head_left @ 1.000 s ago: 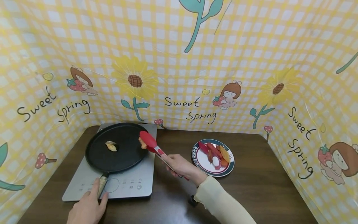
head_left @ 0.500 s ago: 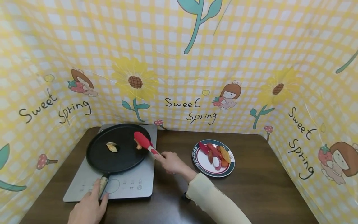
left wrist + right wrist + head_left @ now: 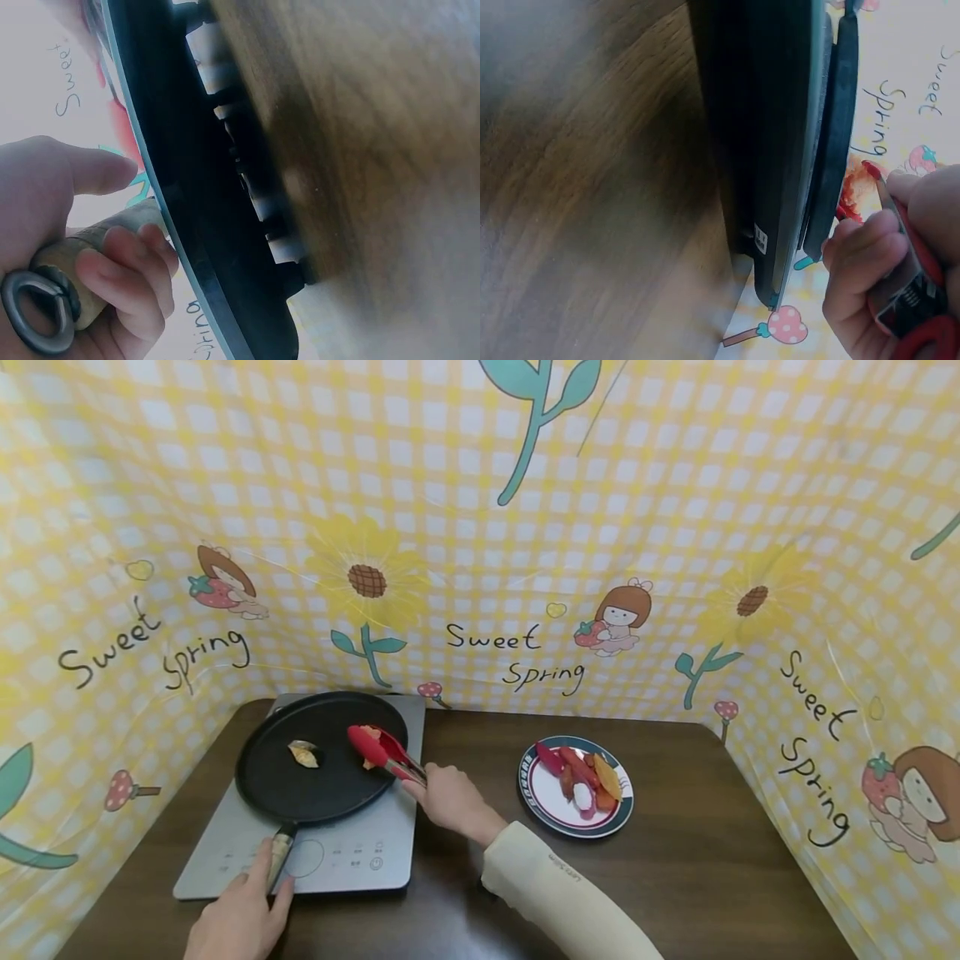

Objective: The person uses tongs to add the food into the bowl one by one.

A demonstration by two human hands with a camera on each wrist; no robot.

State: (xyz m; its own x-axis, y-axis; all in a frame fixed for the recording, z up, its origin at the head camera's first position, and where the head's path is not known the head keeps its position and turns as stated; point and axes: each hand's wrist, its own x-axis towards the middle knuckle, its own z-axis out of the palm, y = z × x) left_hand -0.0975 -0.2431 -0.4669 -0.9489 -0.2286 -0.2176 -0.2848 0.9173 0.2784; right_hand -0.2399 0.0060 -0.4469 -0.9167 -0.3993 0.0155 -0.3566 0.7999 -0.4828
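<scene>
Fingers of a person's right hand (image 3: 453,802) are clamped round a pair of red-tipped tongs (image 3: 375,755), their head angled over the right side of a round black pan (image 3: 322,789). An orange-brown food piece (image 3: 368,765) sits at the tongs' red ends, above or on the pan's surface; which of the two cannot be told. The left hand (image 3: 238,914) grips the pan's handle (image 3: 279,856), its fingers curled round the grip, with a metal ring (image 3: 34,311) at the handle's end seen from the left wrist. A small yellow food piece (image 3: 303,755) lies left of the tongs, well inside the pan's rim. The pan rests on a silver-grey cooktop (image 3: 375,878) marked with touch controls, set on a dark wooden table (image 3: 675,877). To the right, apart from the cooktop, a green-rimmed plate (image 3: 546,792) bears red, orange and white pieces (image 3: 583,772). Behind hangs a yellow checked cloth (image 3: 480,543) printed with sunflowers and "Sweet Spring"
</scene>
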